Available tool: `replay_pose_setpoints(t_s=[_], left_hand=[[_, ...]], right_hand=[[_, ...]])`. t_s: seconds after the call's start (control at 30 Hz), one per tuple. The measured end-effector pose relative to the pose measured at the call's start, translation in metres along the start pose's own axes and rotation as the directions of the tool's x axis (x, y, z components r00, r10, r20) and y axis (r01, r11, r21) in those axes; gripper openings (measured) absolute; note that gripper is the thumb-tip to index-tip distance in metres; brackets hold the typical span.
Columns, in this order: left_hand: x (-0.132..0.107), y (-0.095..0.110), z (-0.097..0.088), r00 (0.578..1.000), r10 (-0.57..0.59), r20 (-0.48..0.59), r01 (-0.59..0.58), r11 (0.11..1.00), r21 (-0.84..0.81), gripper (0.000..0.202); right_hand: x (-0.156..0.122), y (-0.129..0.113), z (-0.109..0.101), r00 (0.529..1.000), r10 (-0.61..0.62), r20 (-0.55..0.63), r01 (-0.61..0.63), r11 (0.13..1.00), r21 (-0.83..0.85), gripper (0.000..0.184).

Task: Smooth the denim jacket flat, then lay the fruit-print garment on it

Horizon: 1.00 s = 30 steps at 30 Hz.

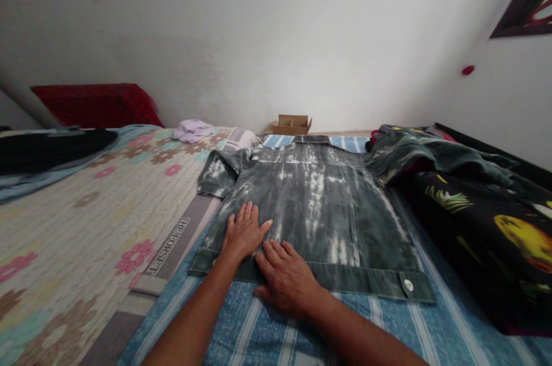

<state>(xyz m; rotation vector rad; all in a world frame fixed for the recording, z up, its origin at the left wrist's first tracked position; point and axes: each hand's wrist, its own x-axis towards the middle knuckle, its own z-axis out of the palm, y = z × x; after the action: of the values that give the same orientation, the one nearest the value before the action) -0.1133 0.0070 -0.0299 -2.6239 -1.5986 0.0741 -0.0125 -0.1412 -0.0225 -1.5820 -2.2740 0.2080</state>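
Observation:
A dark green denim jacket (pixel 314 205) with whitish tie-dye streaks lies spread out, back side up, with its collar at the far end. One sleeve (pixel 219 173) is folded at the left; the other extends right over a dark pile. My left hand (pixel 245 231) rests flat on the jacket's lower left, fingers stretched out. Just right of it, my right hand (pixel 287 277) lies on the bottom hem, its fingers extended over the cloth. A white button (pixel 407 285) shows at the hem's right end.
Beneath the jacket is a blue striped cloth (pixel 233 320). A floral quilt (pixel 129 193) covers the left side, with a pale lilac cloth (pixel 192 131) and black clothing (pixel 56 150) on it. A cardboard box (pixel 293 124) stands by the wall. Black printed fabric (pixel 483 239) is piled at right.

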Motion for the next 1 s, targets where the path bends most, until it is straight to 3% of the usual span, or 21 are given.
replay_pose_setpoints(t_s=[0.27,0.8,0.9,1.0], left_hand=[[0.003,-0.001,0.004,1.000,0.012,-0.028,-0.013,1.000,-0.018,0.073],[0.005,0.001,-0.007,1.000,0.014,-0.008,-0.014,0.999,-0.041,0.074],[0.007,-0.002,-0.007,1.000,0.014,-0.019,-0.015,0.998,-0.054,0.074],[0.008,-0.003,-0.006,0.999,0.017,-0.032,-0.019,0.998,-0.061,0.074]], right_hand=[[0.000,-0.002,0.004,0.999,0.027,-0.031,-0.028,0.998,-0.057,0.058],[-0.018,-0.013,-0.001,0.990,0.122,-0.065,-0.127,0.989,-0.073,0.060],[-0.022,-0.005,-0.005,0.972,0.202,-0.119,-0.208,0.978,-0.036,0.059],[-0.030,0.019,-0.016,0.921,0.347,-0.178,-0.358,0.933,-0.036,0.060]])
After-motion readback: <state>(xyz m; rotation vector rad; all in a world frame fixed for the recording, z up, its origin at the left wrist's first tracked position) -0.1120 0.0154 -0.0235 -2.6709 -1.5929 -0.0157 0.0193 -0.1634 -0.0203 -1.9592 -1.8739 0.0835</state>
